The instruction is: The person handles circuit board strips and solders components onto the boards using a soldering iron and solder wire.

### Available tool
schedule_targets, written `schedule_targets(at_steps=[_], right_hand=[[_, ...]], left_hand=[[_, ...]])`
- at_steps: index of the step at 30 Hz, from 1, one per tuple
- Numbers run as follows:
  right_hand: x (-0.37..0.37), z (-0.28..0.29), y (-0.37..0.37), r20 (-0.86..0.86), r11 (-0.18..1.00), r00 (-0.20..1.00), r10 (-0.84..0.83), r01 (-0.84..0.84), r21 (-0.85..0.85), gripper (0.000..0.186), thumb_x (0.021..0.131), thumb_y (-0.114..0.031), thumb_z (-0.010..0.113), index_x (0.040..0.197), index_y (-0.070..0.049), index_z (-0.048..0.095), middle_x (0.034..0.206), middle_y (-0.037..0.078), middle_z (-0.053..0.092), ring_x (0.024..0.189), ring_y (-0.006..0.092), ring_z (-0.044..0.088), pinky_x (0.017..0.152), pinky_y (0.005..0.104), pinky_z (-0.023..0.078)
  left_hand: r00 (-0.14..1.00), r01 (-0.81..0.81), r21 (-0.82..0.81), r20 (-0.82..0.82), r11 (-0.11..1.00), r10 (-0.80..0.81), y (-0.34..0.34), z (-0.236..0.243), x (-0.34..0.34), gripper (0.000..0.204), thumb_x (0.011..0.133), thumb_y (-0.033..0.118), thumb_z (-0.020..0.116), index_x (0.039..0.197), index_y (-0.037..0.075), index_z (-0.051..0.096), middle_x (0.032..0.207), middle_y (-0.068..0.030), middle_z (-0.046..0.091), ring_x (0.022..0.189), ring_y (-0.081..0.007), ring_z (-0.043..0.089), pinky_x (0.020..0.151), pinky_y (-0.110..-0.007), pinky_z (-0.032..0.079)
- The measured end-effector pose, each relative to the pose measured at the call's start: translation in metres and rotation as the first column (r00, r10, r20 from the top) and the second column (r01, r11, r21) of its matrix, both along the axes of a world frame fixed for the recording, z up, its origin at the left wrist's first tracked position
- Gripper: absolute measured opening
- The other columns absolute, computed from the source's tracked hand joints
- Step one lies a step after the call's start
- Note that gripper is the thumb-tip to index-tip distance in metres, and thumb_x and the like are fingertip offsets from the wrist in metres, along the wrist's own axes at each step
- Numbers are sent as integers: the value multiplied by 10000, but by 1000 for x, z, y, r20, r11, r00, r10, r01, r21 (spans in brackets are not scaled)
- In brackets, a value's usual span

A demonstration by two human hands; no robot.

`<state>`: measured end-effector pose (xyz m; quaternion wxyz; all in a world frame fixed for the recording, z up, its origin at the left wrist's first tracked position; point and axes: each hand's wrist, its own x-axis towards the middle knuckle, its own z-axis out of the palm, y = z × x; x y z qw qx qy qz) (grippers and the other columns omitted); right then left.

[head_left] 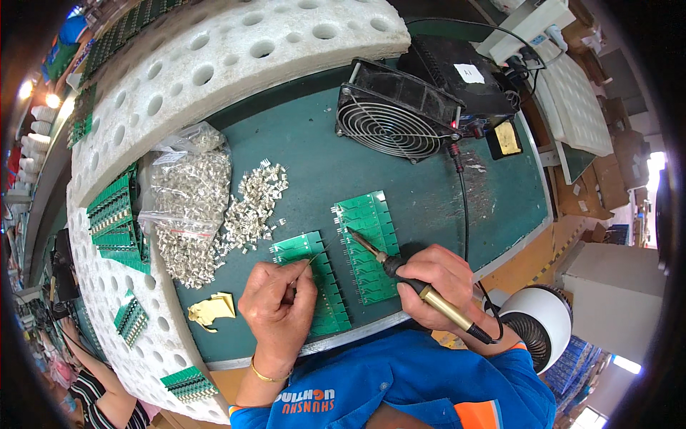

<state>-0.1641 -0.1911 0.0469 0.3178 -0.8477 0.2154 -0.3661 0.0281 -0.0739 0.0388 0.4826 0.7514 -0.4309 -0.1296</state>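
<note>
A soldering iron (423,289) with a gold handle is gripped in my right hand (439,284); its tip meets or hovers just over the right green circuit board (368,272), which lies flat with small pins along its left edge. My left hand (279,300) pinches a thin wire (316,255), probably solder, over the left green board (326,304), covering part of it. Loose small metal connectors (254,204) lie behind my left hand, beside a plastic bag (187,175) full of them. Crumpled yellow pieces (212,307) lie left of that hand.
A black fan (386,129), power unit (446,79) and sponge holder (506,139) stand at the back. White foam racks (127,236) holding board stacks (114,222) border the left. A cable (463,207) crosses the right. A white fan (532,329) stands lower right. Another person's arm (107,379) shows lower left.
</note>
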Motion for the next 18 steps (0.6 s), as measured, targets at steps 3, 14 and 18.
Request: schedule_targets(at_steps=[3, 14, 18], right_hand=[[0, -1, -1, 7, 1000, 1000, 2, -2, 2, 329, 630, 49, 739, 940, -16, 649, 773, 109, 650, 634, 261, 632, 561, 342, 504], [1, -2, -2, 15, 1000, 1000, 8, -8, 17, 324, 627, 41, 746, 931, -15, 649, 778, 112, 652, 633, 264, 632, 566, 344, 509], [2, -1, -3, 13, 1000, 1000, 5, -5, 15, 322, 627, 35, 748, 929, -15, 649, 773, 111, 648, 627, 261, 629, 564, 344, 508]], left_hand=[[1000, 0, 3, -2, 1000, 0, -1, 0, 0, 132, 766, -71, 728, 875, 4, 731, 689, -13, 538, 554, -55, 432, 485, -208, 319], [999, 7, 1, 43, 1000, -7, -1, -2, -1, 143, 754, -77, 735, 871, 3, 725, 681, -13, 539, 561, -65, 433, 489, -215, 319], [998, 6, 0, 56, 1000, -6, -2, -1, -2, 149, 750, -81, 736, 872, 3, 724, 677, -19, 539, 558, -74, 446, 483, -225, 329]])
